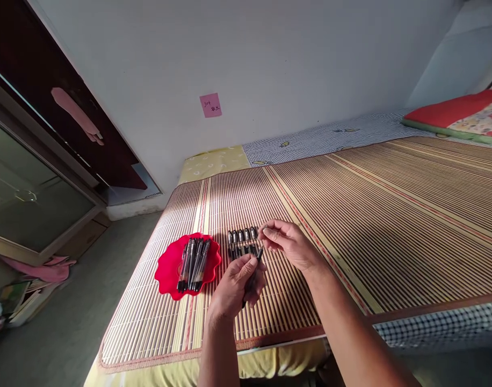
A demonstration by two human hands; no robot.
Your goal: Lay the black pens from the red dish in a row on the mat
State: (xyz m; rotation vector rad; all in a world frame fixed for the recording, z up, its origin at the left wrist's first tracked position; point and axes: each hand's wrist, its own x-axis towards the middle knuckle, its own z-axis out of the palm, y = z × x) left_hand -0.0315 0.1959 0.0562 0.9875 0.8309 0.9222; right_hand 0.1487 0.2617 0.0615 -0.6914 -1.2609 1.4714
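My left hand [234, 282] is closed around a dark pen [259, 255], whose upper end sticks out past the thumb toward my right hand. Just above it, my right hand [288, 243] has thumb and forefinger pinched together; whatever is between them is too small to make out. Beyond my hands lies a row of black pen caps [240, 236] on the mat. A second row of dark pen parts [238, 251] lies nearer, partly covered by my left hand. To the left, several capped-looking pens [193, 266] rest in a bundle on a red scalloped plate [167, 269].
A striped bamboo mat [330, 226] covers the bed, its front edge close to my forearms. A pink note [210, 105] sticks to the wall behind. Folded red bedding [451, 113] lies at the far right. Left of the bed are the floor [137, 252] and a glass-fronted cabinet [32, 188].
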